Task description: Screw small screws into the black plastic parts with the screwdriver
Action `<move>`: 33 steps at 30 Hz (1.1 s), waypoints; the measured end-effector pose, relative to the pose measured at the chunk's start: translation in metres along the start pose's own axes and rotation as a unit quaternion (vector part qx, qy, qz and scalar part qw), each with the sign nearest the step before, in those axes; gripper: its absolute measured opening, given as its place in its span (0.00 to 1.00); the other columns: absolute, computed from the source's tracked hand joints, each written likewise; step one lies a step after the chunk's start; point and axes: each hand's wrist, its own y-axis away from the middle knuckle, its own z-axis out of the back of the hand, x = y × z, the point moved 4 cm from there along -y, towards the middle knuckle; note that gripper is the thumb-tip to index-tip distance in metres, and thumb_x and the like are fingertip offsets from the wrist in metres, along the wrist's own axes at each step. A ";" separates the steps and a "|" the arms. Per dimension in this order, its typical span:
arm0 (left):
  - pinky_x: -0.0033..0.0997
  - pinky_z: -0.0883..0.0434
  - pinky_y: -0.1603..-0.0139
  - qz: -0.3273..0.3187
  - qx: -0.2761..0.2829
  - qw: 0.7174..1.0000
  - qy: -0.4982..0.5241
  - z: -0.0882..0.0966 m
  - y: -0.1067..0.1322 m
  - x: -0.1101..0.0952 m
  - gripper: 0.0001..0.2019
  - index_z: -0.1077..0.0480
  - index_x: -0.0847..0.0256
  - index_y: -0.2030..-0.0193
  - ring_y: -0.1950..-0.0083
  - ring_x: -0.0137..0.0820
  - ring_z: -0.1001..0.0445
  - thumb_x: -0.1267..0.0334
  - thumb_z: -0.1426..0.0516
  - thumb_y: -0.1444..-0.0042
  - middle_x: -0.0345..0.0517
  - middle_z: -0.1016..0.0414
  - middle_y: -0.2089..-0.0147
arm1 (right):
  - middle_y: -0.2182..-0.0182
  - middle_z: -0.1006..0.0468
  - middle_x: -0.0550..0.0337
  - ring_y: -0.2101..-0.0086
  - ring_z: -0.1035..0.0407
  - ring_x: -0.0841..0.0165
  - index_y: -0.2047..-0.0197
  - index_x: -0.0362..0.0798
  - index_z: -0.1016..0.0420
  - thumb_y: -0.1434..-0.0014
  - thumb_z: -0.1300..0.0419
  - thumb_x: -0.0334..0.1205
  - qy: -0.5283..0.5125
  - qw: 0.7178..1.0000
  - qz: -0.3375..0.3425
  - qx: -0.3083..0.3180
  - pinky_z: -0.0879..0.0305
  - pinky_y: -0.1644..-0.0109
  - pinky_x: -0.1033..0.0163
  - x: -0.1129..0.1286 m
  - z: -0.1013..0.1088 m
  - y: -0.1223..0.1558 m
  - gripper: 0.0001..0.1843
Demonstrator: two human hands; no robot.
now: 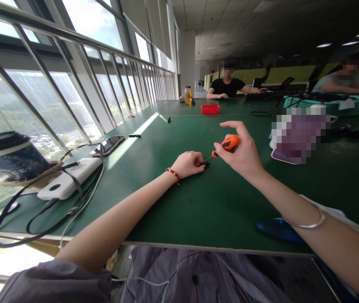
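My right hand [241, 152] grips a small screwdriver with an orange handle [229, 144], its thin shaft slanting down to the left. The tip meets a small black part [205, 163] lying on the green table [179, 202]. My left hand [188, 164] is closed in a pinch on that black part and rests on the table. A red bead bracelet is on my left wrist, a silver bangle on my right forearm.
At the left lie a white power bank [69, 179] with dark cables, a phone [108, 145] and a paper cup [7, 156]. A red tray [210, 109] and a jar [188, 95] stand farther back. Two other people sit at the far end. A blue object [277, 229] lies near the front edge.
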 end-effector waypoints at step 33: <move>0.25 0.38 0.71 -0.008 0.004 1.000 0.003 -0.001 -0.001 0.002 0.05 0.34 0.61 0.74 0.72 0.26 0.32 0.62 0.43 0.54 0.38 0.29 0.74 | 0.70 0.29 0.63 0.76 0.36 0.72 0.52 0.51 0.36 0.51 0.41 0.41 0.002 1.000 0.016 0.013 0.40 0.72 0.65 0.003 -0.002 0.001 0.21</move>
